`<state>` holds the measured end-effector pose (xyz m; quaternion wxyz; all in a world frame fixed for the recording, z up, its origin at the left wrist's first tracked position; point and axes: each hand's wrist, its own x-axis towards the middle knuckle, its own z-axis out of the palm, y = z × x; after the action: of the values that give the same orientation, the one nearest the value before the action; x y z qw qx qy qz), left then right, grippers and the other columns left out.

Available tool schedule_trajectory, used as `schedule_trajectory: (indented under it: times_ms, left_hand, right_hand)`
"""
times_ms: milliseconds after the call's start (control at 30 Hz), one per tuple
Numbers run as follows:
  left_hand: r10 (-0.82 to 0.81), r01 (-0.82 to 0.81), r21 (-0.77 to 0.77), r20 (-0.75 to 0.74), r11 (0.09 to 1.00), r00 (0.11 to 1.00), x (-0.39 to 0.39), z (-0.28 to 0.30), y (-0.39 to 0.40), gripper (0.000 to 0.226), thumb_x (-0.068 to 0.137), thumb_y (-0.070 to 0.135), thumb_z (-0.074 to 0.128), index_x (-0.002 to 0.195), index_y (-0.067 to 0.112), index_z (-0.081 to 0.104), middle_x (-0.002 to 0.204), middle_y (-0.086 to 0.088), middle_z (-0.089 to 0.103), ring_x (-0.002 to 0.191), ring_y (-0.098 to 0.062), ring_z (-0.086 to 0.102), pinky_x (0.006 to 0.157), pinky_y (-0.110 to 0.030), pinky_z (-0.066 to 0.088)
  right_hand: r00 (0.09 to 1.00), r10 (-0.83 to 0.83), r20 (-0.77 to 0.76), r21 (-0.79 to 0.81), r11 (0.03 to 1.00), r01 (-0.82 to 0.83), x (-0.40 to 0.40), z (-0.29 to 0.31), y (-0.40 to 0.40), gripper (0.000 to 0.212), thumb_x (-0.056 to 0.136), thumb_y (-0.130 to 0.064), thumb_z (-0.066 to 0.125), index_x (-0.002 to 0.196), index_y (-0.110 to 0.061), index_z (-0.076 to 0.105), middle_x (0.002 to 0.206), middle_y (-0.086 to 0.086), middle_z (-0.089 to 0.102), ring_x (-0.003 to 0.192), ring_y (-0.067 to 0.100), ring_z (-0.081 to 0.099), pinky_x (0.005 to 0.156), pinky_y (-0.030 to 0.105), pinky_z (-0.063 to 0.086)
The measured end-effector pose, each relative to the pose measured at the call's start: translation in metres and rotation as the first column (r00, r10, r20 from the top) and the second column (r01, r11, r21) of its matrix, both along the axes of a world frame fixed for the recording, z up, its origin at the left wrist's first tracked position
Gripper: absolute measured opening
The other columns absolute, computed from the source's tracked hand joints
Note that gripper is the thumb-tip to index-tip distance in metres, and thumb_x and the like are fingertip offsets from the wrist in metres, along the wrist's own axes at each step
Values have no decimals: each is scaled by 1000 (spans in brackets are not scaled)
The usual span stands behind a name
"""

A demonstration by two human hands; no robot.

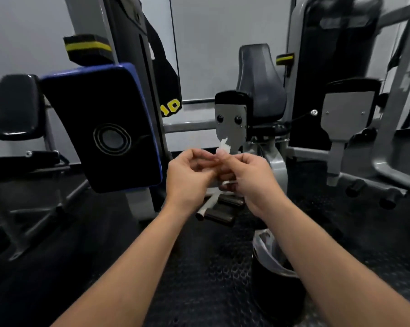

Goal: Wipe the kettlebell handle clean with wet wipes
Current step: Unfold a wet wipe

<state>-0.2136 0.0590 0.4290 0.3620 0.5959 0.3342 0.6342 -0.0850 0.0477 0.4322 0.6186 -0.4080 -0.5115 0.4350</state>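
Dark studded floor (199,267) — gym machines (260,95), perhaps bin (274,267).

Two bare forearms, no sleeves in view — nothing worn at either wrist. No rings, watch or gloves visible on left hand (187,172) or right hand (251,173) — short, unpainted nails.

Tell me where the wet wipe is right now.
In the head view the wet wipe is at centre frame, pinched between the left hand and right hand, raised in front of the grey gym machine.
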Motion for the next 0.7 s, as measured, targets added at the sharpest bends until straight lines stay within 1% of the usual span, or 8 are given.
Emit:
schedule_trajectory:
  times_ms: [133,233,300,367,467,567,633,700]
  left_hand:
    - [-97,99,-21,83,995,992,-4,32,1,29,72,-8,81,87,7,62,84,-10,78,85,-19,76,75,-27,60]
    - [-159,186,-79,267,979,950,-16,51,7,33,65,4,81,93,8,64,81,-4,78,82,-15,75,74,-25,60]
    - [-163,225,-110,406,968,899,-26,59,13,30,70,4,76,97,11,64,80,-2,77,81,-14,74,71,-26,60]
    - [-109,189,-138,447,972,888,-34,62,19,23,81,-1,72,97,13,64,81,-1,75,77,-12,72,62,-22,57]
    - [-18,91,-175,377,980,926,-46,59,24,19,90,1,67,101,16,63,87,-3,71,76,-11,72,64,-19,55]
    - [-54,101,-180,248,979,967,-46,57,22,25,93,2,64,114,15,63,94,-6,71,78,-10,72,66,-18,56]
    - [-96,129,-210,161,969,982,-39,59,15,31,95,9,63,126,14,62,106,-8,71,87,-13,71,72,-24,59]
    - [-185,192,-213,55,958,981,-35,61,7,33,97,25,63,130,20,63,120,-3,70,104,-19,68,87,-38,58]
  right_hand:
    - [998,55,-17,39,998,-54,4,34,5,22,94,-27,67,81,-10,63,67,4,69,63,17,67,55,32,55]
    - [996,79,-35,44,996,-78,13,53,9,21,94,-23,66,83,-7,59,75,10,71,66,22,70,62,42,61]
    - [998,57,-15,44,997,-57,21,61,12,21,94,-23,66,82,-6,59,81,14,70,69,25,71,71,50,62]
    - [999,43,-3,49,998,-43,27,67,14,22,95,-20,65,79,-7,57,79,14,68,68,25,69,69,46,62]
    - [1000,7,-21,68,998,-6,35,73,13,23,97,-14,62,76,-9,53,69,11,62,61,23,63,57,36,59]
    - [1000,25,1,101,995,-24,37,76,9,19,98,-11,60,79,-9,55,69,8,63,57,18,64,53,30,56]
    - [998,1,63,125,992,-9,34,77,7,18,95,-13,65,80,-8,58,67,7,62,56,16,61,52,28,54]
    - [993,-51,109,138,990,36,30,80,6,18,92,-16,70,80,-6,61,64,7,61,53,15,58,52,29,52]
